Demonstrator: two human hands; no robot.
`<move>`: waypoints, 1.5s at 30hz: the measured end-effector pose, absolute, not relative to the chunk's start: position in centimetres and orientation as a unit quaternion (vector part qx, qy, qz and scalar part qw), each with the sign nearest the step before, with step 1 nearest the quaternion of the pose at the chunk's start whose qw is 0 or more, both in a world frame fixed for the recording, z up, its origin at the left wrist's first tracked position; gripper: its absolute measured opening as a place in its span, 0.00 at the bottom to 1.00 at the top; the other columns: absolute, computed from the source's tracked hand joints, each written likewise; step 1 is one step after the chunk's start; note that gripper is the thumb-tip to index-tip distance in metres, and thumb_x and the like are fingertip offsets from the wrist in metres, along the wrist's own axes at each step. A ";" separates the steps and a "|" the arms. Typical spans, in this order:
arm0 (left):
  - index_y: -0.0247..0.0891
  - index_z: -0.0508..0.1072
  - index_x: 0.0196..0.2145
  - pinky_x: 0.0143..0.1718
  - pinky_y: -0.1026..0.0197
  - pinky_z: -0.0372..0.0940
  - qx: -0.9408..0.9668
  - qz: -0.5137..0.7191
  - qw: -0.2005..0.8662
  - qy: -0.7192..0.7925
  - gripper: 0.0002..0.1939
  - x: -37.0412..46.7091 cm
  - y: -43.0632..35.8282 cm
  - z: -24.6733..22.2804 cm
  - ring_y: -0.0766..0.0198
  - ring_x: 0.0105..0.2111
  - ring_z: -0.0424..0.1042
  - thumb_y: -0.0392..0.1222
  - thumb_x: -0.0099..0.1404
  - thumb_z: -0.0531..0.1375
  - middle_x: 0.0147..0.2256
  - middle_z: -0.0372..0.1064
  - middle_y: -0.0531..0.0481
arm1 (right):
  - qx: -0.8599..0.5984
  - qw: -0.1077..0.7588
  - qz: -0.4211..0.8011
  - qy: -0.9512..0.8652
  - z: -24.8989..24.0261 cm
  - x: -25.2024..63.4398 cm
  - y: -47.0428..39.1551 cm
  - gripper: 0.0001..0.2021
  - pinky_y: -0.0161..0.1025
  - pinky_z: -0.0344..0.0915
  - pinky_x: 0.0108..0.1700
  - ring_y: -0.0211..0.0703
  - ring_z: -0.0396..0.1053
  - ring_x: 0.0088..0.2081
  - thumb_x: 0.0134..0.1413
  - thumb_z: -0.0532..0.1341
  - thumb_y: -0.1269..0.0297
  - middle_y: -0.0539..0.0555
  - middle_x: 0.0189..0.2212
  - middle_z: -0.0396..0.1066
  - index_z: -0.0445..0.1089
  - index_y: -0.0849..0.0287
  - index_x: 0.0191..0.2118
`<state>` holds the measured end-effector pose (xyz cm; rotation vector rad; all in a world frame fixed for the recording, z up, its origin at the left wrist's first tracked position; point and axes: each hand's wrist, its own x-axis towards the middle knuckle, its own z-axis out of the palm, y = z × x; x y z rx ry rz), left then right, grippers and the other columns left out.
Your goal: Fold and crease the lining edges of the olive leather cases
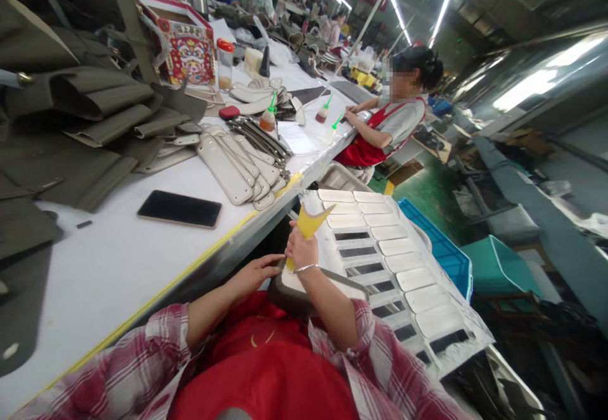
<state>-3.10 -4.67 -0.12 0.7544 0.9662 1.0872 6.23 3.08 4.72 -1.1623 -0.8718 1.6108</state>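
My right hand is closed around a yellow tool with a broad, hollow-curved upper end. Its lower end points down to a grey-brown piece with a pale inner face, resting against my lap. What the tip does there is partly hidden by my hand. At the left edge of that piece, my left hand lies with its fingers stretched out, touching the rim. Beside my right arm, a white board carries rows of pale rounded strips, with dark slots between some of them.
On the white table lie a black phone, stacked pale straps, grey-brown sheets and green-tipped bottles. A co-worker in a red apron sits farther along. Blue and teal crates stand at the right.
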 end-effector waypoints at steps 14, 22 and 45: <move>0.41 0.50 0.60 0.55 0.50 0.54 0.391 0.493 0.685 0.367 0.40 -2.8 -7.1 -1.8 0.53 0.51 0.62 0.36 0.53 0.62 0.56 0.57 0.43 | -0.397 0.375 0.651 -0.527 5.7 8.3 -2.1 0.10 0.27 0.48 0.15 0.27 0.46 0.12 0.50 0.57 0.61 0.39 0.11 0.49 0.65 0.60 0.37; 0.35 0.61 0.53 0.52 0.52 0.58 0.390 0.499 0.663 0.399 0.30 -2.1 -7.0 -1.0 0.52 0.50 0.63 0.38 0.53 0.62 0.49 0.65 0.42 | -0.381 0.274 0.545 -0.695 4.8 8.7 -1.7 0.09 0.31 0.63 0.26 0.32 0.63 0.22 0.54 0.53 0.62 0.47 0.22 0.65 0.66 0.58 0.39; 0.38 0.59 0.57 0.58 0.54 0.50 0.402 0.457 0.613 0.504 0.30 -1.9 -6.6 -0.7 0.55 0.57 0.55 0.47 0.57 0.58 0.57 0.56 0.46 | -0.465 0.418 0.609 -0.488 7.2 15.8 2.1 0.15 0.31 0.58 0.20 0.31 0.52 0.15 0.52 0.54 0.54 0.42 0.16 0.52 0.62 0.60 0.41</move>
